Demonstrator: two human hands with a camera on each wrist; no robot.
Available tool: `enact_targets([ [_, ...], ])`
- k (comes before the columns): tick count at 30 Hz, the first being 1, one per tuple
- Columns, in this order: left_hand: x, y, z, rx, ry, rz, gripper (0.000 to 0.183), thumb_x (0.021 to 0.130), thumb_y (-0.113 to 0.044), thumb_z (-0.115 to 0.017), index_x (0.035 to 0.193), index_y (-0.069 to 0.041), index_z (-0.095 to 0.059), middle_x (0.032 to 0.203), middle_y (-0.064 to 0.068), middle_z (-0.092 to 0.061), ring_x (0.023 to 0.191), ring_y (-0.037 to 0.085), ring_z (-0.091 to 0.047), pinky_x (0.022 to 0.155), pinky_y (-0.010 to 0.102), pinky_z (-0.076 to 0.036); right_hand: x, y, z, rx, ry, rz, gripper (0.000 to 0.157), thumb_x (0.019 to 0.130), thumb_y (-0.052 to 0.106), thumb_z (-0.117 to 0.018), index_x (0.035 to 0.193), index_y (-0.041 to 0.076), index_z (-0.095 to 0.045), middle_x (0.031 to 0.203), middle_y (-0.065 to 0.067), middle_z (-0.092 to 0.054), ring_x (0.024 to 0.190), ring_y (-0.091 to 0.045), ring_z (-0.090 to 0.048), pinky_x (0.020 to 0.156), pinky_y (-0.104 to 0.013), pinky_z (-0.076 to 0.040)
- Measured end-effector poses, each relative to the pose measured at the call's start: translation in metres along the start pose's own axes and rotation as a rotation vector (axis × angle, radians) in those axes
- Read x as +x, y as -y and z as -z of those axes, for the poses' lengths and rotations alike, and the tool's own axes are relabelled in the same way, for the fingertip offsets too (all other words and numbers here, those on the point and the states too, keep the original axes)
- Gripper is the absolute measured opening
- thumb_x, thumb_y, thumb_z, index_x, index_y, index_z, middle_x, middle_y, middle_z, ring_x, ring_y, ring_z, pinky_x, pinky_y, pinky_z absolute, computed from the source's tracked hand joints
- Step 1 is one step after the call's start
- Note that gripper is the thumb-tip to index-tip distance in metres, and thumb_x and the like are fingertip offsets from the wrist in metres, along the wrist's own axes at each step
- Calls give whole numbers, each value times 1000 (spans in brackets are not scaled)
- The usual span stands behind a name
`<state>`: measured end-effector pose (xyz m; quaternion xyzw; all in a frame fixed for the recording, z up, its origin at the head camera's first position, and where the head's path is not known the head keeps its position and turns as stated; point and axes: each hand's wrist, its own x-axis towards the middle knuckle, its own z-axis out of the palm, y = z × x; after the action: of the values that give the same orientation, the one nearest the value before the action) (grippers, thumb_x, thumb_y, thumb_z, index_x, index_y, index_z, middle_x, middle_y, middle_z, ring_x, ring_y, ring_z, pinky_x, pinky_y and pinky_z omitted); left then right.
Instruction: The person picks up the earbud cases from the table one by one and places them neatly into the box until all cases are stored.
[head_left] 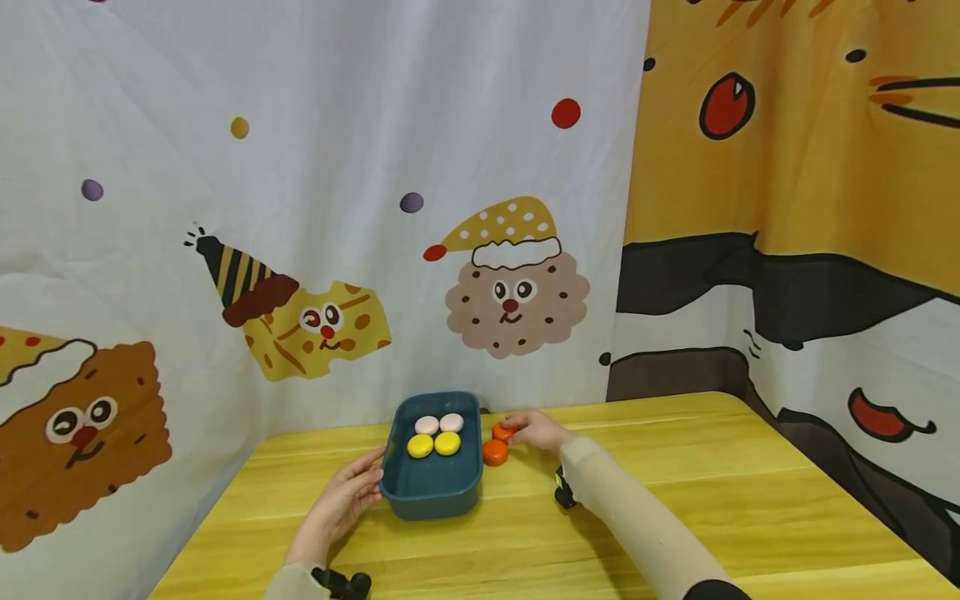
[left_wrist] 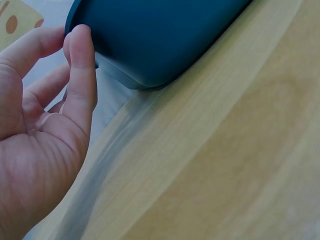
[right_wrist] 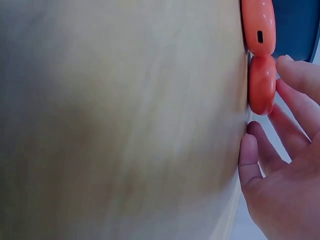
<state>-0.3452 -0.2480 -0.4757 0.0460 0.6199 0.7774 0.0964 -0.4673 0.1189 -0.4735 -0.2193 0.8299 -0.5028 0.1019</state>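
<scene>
A dark blue rectangular bin (head_left: 431, 504) stands on the table; inside lie two pale pink discs (head_left: 427, 425) and two yellow discs (head_left: 420, 447). On its left side my left hand (head_left: 348, 497) touches the rim and outer wall with its fingertips. Two glossy orange rounded discs (head_left: 495, 452) sit just right of the bin, next to each other. My right hand (head_left: 536, 431) reaches over the farther one, its fingers spread, with fingertips at the disc's edge. In the right wrist view, the other orange disc (right_wrist: 259, 25) shows a small dark slot.
The wooden table (head_left: 645, 500) extends in front of the bin and to its right. Behind its far edge hangs a white cloth (head_left: 337, 150) with cartoon food figures. An orange and black patterned cloth (head_left: 697, 192) hangs at the right.
</scene>
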Motion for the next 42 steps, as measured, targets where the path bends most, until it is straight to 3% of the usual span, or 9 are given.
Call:
enact_targets([
  [10, 0, -1, 3, 9, -31, 4, 63, 98, -6, -56, 152, 2, -24, 102, 3, -56, 73, 8, -59, 70, 21, -53, -7, 0, 6, -50, -36, -10, 42, 81, 4, -71, 121, -6, -65, 133, -24, -54, 128, -40, -44, 108, -50, -33],
  [21, -3, -4, 14, 44, -30, 6, 64, 99, -6, -53, 153, 2, -19, 93, 2, -60, 73, 8, -59, 69, 21, -53, -11, -5, 11, 64, -21, -57, 40, 81, 5, -73, 119, -4, -67, 121, -16, -64, 117, -29, -53, 103, -47, -38],
  [28, -3, -2, 10, 23, -30, 38, 65, 98, -7, -54, 153, 2, -19, 94, 3, -61, 72, 8, -60, 70, 22, -54, -17, -7, 6, 107, -27, -84, 52, 81, 2, -73, 129, -9, -57, 131, -20, -57, 122, -33, -50, 105, -49, -37],
  [37, 1, -3, -1, 50, -66, 43, 64, 96, -4, -56, 151, 3, -24, 82, 1, -60, 66, 8, -59, 66, 22, -54, -14, -13, 7, 161, -25, -127, 53, 77, 0, -74, 128, -4, -60, 133, -16, -56, 120, -29, -49, 106, -51, -33],
  [42, 1, -4, -3, 45, -65, 44, 66, 95, -7, -59, 151, 3, -24, 85, 2, -59, 66, 7, -58, 65, 22, -54, -11, -17, 6, 161, -23, -121, 56, 75, -1, -75, 129, -3, -59, 133, -15, -56, 117, -26, -51, 105, -48, -35],
])
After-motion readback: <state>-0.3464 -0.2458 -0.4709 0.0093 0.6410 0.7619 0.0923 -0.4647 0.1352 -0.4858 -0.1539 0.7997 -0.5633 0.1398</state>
